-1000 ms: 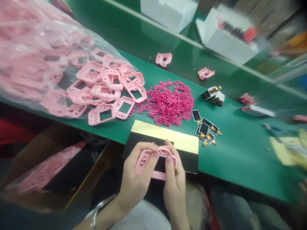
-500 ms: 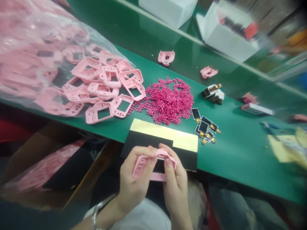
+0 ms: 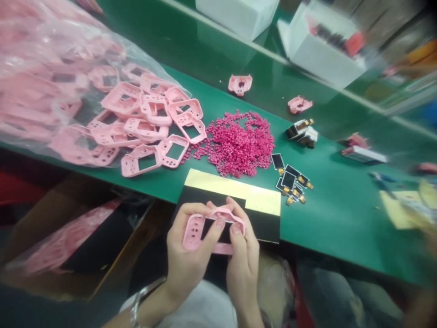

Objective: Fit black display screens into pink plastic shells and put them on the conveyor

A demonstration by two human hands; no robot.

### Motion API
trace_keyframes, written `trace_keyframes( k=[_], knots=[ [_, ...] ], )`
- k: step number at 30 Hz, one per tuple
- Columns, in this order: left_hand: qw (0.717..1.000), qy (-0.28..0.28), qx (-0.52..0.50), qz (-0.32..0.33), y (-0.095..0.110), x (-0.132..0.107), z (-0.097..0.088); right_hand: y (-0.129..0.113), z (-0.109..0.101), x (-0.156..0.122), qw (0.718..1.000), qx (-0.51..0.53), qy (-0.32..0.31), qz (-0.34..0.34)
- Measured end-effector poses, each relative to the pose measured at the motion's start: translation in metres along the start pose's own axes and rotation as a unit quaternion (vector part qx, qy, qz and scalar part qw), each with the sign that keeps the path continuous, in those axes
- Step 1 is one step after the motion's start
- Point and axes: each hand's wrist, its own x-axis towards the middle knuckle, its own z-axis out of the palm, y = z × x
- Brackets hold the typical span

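Pink plastic frame held over a black-and-cream card at the edge of the tabletop, long axis crosswise, left to right. Left hand wrapped round the frame's left end, thumb pressed on its face; right hand closed on the right end, neither hand clearly nearer. Beyond, loose pink frames and magenta bits scattered in heaps.

Left hand grips a pink plastic frame; right hand grips its end.

1 head-worn camera looks forward and down at the hands.
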Motion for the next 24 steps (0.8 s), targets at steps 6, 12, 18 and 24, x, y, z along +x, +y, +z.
trace_keyframes(
  k=[6, 12, 18, 24],
  knots=[
    [1.000, 0.010, 0.000, 0.002, 0.004, 0.000, 0.000, 0.007, 0.008, 0.000, 0.990, -0.091, 0.080, -0.071],
    [1.000, -0.018, -0.013, 0.002, 0.003, -0.002, -0.001, 0.006, 0.006, 0.006, 0.988, -0.079, 0.088, -0.099],
    [0.999, -0.024, 0.002, 0.027, -0.008, -0.005, -0.003, 0.000, 0.016, 0.014, 0.988, -0.049, 0.113, -0.089],
    [0.998, 0.004, 0.030, 0.055, -0.007, -0.002, -0.001, -0.001, 0.021, 0.013, 0.983, -0.073, 0.154, -0.063]
  ],
)
